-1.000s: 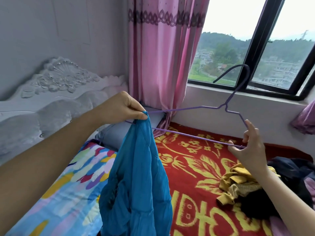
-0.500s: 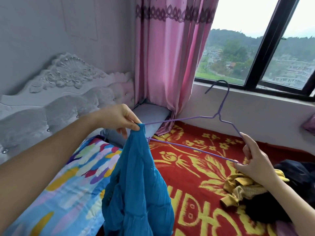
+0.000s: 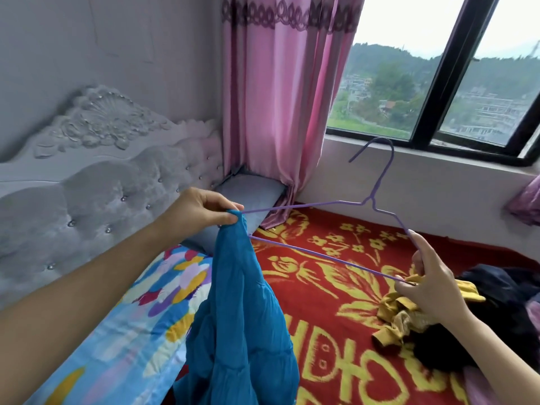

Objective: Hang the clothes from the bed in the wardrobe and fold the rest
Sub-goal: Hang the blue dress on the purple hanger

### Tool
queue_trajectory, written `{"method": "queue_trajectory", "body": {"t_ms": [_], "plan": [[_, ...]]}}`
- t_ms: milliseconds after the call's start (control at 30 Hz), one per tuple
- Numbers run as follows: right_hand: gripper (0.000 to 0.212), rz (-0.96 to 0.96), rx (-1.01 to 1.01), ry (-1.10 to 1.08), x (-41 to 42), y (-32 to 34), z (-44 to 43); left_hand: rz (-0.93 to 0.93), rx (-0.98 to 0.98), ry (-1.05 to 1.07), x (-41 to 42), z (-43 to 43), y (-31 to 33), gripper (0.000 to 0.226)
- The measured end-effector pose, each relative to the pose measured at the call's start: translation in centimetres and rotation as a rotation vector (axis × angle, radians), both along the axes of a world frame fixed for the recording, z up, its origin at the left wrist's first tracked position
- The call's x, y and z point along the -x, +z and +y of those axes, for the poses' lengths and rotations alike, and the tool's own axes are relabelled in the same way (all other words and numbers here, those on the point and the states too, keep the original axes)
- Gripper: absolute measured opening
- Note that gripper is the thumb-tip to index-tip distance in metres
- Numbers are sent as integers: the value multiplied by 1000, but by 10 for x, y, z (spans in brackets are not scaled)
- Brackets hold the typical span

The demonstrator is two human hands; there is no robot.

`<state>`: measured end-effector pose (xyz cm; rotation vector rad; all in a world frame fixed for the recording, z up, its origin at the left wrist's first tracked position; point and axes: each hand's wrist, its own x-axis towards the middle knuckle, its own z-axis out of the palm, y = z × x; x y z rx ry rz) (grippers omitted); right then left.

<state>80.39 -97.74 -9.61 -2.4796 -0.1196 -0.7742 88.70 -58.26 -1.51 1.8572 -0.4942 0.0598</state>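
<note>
Aloft, hands [image 3: 201,213] pinch hanger [image 3: 370,200] ends; garment [image 3: 236,317] dangles.

The left arm reaches in bare from the lower left, its forearm rising to the left hand [image 3: 201,211], whose thumb and fingers pinch the top of a blue garment [image 3: 239,302] at one end of a hanger [image 3: 315,205]. The right arm enters from the lower right; the right hand [image 3: 429,285] pinches the hanger's other end, index finger raised along the wire
</note>
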Motion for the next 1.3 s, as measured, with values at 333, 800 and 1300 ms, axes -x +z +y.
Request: {"method": "queue_trajectory", "body": {"t_ms": [333, 800, 1300], "plan": [[95, -88, 84, -76, 17, -11, -4, -157, 32, -7, 12, -19, -18, 33], [92, -333, -36, -255, 3, -40, -2, -345, -419, -13, 13, -12, 6, 37], [91, -366, 123, -63, -3, -26, 44, -406, -476, -162, 34, -47, 22, 22]]}}
